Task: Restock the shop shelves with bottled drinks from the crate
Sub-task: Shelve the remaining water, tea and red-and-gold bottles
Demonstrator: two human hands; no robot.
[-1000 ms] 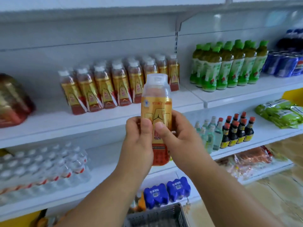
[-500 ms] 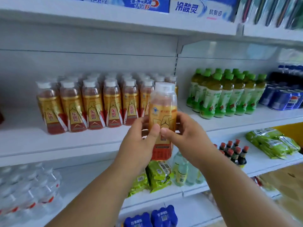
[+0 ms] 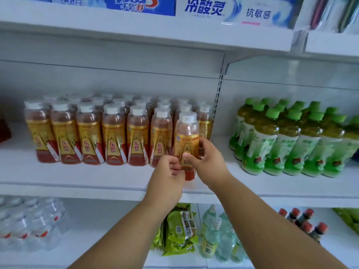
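Note:
I hold an orange drink bottle (image 3: 186,136) with a white cap and gold-red label upright at the right end of a row of matching bottles (image 3: 114,136) on the white middle shelf (image 3: 81,177). My right hand (image 3: 206,158) grips its right side and lower label. My left hand (image 3: 168,177) pinches its lower left part with curled fingers. The bottle's base looks level with the shelf surface; I cannot tell whether it rests on it. The crate is out of view.
Green-capped tea bottles (image 3: 287,140) fill the shelf section to the right, past a slotted upright (image 3: 218,94). Toothpaste boxes (image 3: 229,10) sit on the top shelf. Below are water bottle packs (image 3: 29,222), green snack packs (image 3: 180,226), clear bottles (image 3: 217,235) and dark red-capped bottles (image 3: 305,222).
Both hands have carried the bottle up and forward to the right end of the orange row. The view has tilted upward; the crate and lower shelves dropped out of sight.

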